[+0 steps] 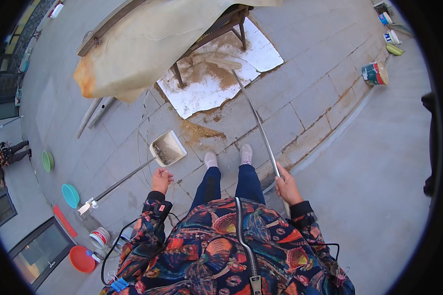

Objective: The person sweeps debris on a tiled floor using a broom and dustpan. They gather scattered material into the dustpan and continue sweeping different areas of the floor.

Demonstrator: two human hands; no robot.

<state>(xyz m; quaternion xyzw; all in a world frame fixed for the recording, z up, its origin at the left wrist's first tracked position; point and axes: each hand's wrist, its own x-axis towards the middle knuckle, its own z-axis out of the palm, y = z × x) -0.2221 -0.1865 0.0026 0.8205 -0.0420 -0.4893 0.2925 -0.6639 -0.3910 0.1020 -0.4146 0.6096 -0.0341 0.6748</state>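
Observation:
My right hand [288,186] is closed around the metal handle of a long broom [260,125]. The broom's head [225,63] rests on a white sheet [206,96] strewn with brown dirt, partly under a covered stand. My left hand [162,180] holds nothing, its fingers loosely curled and slightly apart. Just beyond it is a white long-handled dustpan [175,147] with grey debris inside. The dustpan's dark pole [125,180] extends to the lower left. A patch of loose brown dirt [201,132] lies on the paving between the sheet and my feet.
A beige cover [140,48] with a wooden beam [107,25] drapes over the metal-legged stand [242,31]. Two pipes [96,112] and a thin cable [138,136] lie leftward. Basins [71,195] and a person [11,155] are farther left; a paint bucket [371,73] stands right.

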